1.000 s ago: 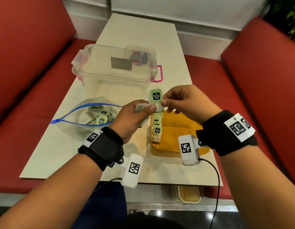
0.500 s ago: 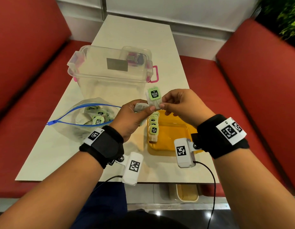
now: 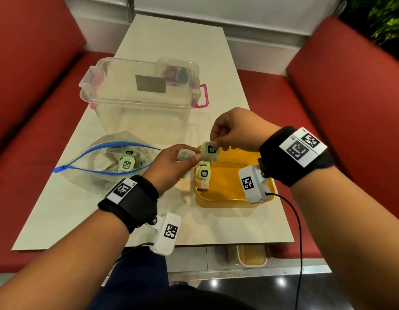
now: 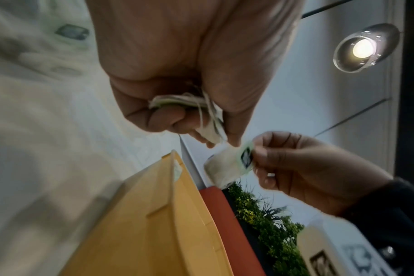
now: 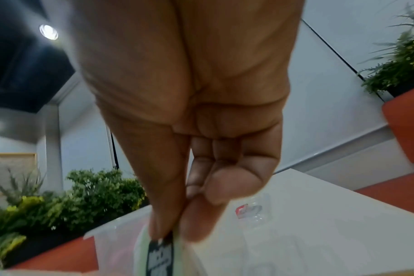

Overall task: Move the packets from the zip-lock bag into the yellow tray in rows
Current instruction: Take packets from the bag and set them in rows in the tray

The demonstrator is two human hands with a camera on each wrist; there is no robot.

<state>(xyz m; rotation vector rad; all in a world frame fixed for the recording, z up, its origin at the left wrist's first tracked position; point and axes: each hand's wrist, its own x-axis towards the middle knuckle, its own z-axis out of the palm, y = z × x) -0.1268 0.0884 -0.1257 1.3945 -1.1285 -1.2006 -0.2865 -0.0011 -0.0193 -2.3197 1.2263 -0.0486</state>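
Several packets [image 3: 203,175] already lie in the yellow tray [image 3: 230,198], in one row along its 9 o'clock wall, each overlapping the next. The rest of the tray floor is bare, so I judge the task is in its early part: one row is begun and more rows are to be filled.

The zip-lock bag [image 3: 100,173] lies open on the table [image 3: 171,41], at 9 o'clock from the tray, and more packets [image 3: 126,164] are visible inside it; how many, I cannot tell.

The left hand [image 3: 171,166] is closed around a small bundle of packets [image 4: 189,101], with thin strings hanging from it. The right hand [image 3: 234,133] pinches one packet [image 3: 210,151] by its upper edge between thumb and forefinger, just above the tray's 10 o'clock corner and touching the left fingertips.

The packets seem to be soft, whitish paper pouches, each with a square, pale green label printed in black. The tray is smooth, hard plastic with rounded corners and a low rim. The bag is thin, wrinkled clear film with a blue zip track. At 12 o'clock stands a clear plastic box [image 3: 140,97] with a pink handle.
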